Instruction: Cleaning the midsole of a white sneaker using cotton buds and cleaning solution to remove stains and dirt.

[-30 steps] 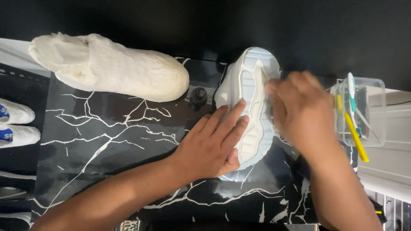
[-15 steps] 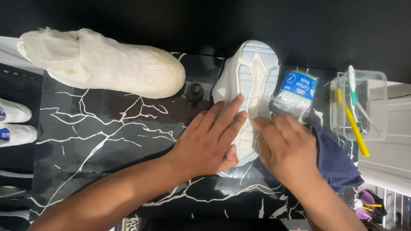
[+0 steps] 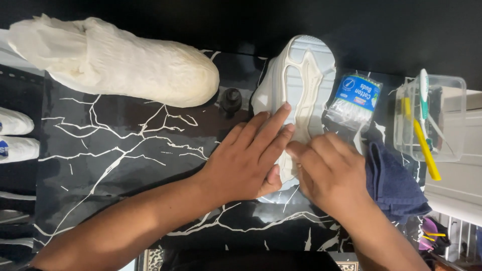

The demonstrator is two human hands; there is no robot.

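Left hand (image 3: 246, 163) lying flat, fingers extended, steadying upturned white shoe (image 3: 296, 95); right hand (image 3: 329, 173) curled, pressing fingertips on sole, probably rubbing; grasp indeterminate

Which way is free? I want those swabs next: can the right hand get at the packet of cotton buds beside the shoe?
Probably yes. The right hand rests on the upturned shoe, and the packet of cotton buds lies just beyond its fingers, uncovered, with nothing between them.

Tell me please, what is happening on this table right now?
A person presses both hands on a white shoe lying sole up on a black marbled table. The left hand lies flat on it; the right hand touches the sole's middle. Nearby lie a wrapped shoe, cotton buds and a blue cloth.
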